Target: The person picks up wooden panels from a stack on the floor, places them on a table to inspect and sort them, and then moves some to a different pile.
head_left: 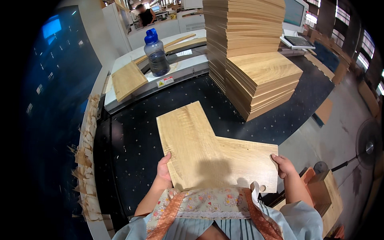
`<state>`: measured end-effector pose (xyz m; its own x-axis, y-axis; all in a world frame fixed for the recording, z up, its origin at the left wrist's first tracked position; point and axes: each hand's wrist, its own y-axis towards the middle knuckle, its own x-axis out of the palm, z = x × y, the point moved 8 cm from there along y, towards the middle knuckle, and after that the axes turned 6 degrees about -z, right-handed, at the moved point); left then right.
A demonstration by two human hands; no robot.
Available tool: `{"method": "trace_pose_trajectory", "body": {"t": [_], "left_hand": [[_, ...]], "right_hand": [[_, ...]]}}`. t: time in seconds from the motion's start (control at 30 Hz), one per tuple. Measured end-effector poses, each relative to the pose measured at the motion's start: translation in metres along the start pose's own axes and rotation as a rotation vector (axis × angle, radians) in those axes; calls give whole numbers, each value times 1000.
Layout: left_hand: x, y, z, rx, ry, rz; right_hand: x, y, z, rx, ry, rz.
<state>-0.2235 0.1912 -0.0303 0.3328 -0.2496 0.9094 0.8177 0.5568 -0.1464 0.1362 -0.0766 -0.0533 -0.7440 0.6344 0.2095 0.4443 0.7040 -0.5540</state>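
Observation:
Two flat wood-grain boards are held in front of my body, meeting at an angle and overlapping near the middle. My left hand (pixel 164 168) is closed on the outer edge of the left board (pixel 186 130), which points away from me. My right hand (pixel 283 165) pinches the right end of the other board (pixel 250 158), thumb on its top face. A small round mark or hole (pixel 263 188) shows near that board's lower right corner. Beyond them, a tall stack of similar boards (pixel 244 32) stands behind a shorter stack (pixel 264 68).
The boards are over a black, dotted work table (pixel 140 140). At its back, a white machine ledge (pixel 188 64) carries a blue-lidded bottle (pixel 157 56) and a loose board (pixel 128 80). A fan (pixel 369 146) stands at right. One person (pixel 147 16) is far off.

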Motion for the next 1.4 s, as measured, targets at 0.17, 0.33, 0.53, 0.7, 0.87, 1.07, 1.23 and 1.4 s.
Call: {"method": "trace_pose_trajectory", "body": {"t": [0.17,0.33,0.53,0.7,0.87,1.07,1.23,1.4], "left_hand": [[2,11,-14,-50,-46,-51],[-6,14,-11,-50,-6,-54],[-1,21,-12,-69,-9,-67],[-4,22,-19,-81,-18,-31],[-4,30,-24,-102,-13,-55],[7,39,-30,-162,-15,-107],[7,42,-30,-143,62,-28],[26,40,-26,-82,80,-64]], "right_hand": [[4,-5,-1,-72,135,-103],[-16,-27,12,34,-39,-197],[-33,32,-42,144,-642,-252],[18,51,-60,334,-1211,-434],[35,41,-55,461,-1235,-447],[38,20,-11,528,-995,-731],[48,21,6,327,-811,-788],[31,4,6,233,-816,-580]]}}
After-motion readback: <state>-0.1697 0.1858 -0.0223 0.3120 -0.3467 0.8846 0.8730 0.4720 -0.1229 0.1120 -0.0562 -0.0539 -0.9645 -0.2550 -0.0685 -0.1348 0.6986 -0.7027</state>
